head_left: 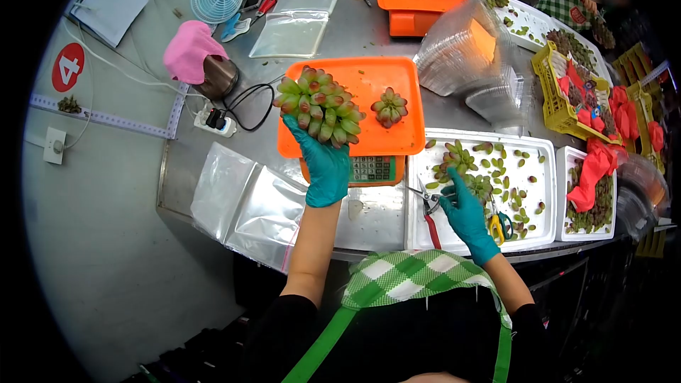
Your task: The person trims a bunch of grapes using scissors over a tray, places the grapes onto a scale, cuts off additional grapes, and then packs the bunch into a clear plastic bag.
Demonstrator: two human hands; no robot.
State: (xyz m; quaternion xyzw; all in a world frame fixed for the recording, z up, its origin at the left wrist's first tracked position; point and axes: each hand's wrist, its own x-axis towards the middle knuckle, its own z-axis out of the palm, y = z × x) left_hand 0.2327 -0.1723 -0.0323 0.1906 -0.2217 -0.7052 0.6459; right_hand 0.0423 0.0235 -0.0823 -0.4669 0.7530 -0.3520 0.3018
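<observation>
Your left forearm points to 12 o'clock; your left hand [324, 170] cups and holds the large succulent [323, 105] over the orange scale [399, 140], a smaller rosette [389, 108] at its 3 o'clock. Your right forearm points to 11; your right hand [464, 214], index extended, reaches a green succulent [461, 157] in the white tray [547, 191] at 12; I can't tell whether it grips.

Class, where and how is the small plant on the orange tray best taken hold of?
Probably cup the small plant gently around its outer leaves, coming from the right: its leaves fan outward, and the left hand holds the larger plant to its left.
</observation>
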